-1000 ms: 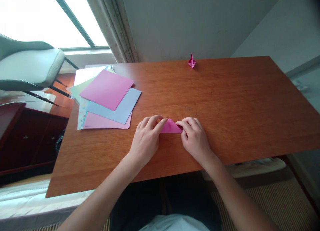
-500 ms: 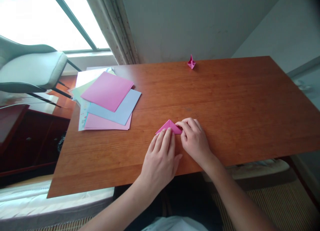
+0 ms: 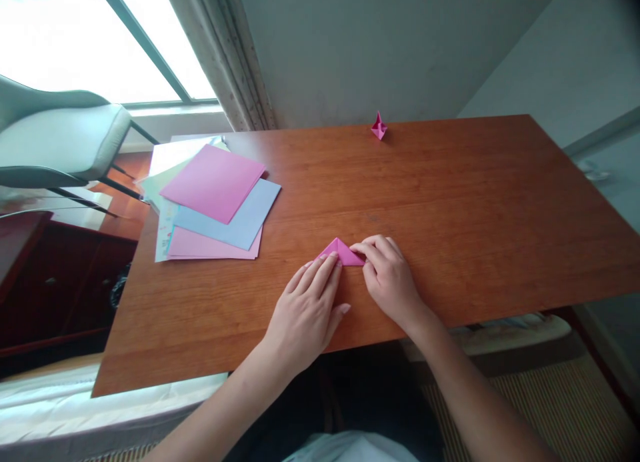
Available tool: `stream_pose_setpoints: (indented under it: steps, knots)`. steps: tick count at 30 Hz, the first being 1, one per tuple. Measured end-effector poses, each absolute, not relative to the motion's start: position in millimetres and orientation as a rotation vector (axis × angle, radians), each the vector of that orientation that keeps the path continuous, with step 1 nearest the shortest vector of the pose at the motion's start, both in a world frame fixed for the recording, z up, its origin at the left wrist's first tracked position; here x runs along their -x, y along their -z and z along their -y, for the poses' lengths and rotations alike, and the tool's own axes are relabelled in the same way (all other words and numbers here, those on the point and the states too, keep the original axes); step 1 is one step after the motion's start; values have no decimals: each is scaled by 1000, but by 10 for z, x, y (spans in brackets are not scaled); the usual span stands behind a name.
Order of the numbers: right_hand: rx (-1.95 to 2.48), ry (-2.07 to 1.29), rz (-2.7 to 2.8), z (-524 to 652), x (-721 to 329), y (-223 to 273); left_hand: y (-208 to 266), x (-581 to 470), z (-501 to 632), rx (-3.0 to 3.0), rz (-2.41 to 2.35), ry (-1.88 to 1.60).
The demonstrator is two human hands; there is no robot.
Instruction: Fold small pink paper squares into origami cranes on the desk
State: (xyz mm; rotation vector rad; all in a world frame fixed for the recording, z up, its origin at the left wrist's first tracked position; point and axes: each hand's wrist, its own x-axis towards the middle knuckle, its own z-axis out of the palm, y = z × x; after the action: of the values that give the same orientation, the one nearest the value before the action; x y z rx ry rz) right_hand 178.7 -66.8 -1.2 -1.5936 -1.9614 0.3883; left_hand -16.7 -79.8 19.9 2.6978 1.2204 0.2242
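Note:
A small triangle of folded pink paper (image 3: 345, 254) lies on the wooden table near its front edge, peak pointing away from me. Across its left half my left hand (image 3: 307, 302) lies flat, fingers stretched out and fingertips pressing on the paper. My right hand (image 3: 387, 275) is closed, with thumb and index finger pinching the triangle's right corner. The left corner is hidden under my left fingers.
On the table's left lies a stack of pink paper (image 3: 215, 182), blue paper (image 3: 255, 212) and other sheets. A folded pink paper figure (image 3: 379, 127) stands at the back edge. A chair (image 3: 60, 139) is beyond the left side.
My left hand has slid a little to the left over the triangle, uncovering more of its middle. My right hand keeps its place at the right corner.

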Motion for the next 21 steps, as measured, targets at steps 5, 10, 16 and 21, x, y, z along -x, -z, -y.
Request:
stream_pose_setpoints:
  steps: [5, 10, 16, 21]
  knots:
    - [1594, -375, 1949, 671, -1770, -18, -172, 233, 774, -2684, -1163, -257]
    - [1603, -368, 1950, 662, -1752, -24, -136, 273, 764, -2540, -1186, -491]
    - [1586, -391, 1919, 639, -1727, -69, -117, 275, 676, -2418, -1303, -654]
    - [1521, -480, 1835, 650, -1736, -104, -128, 212, 565, -2467, -1295, -627]
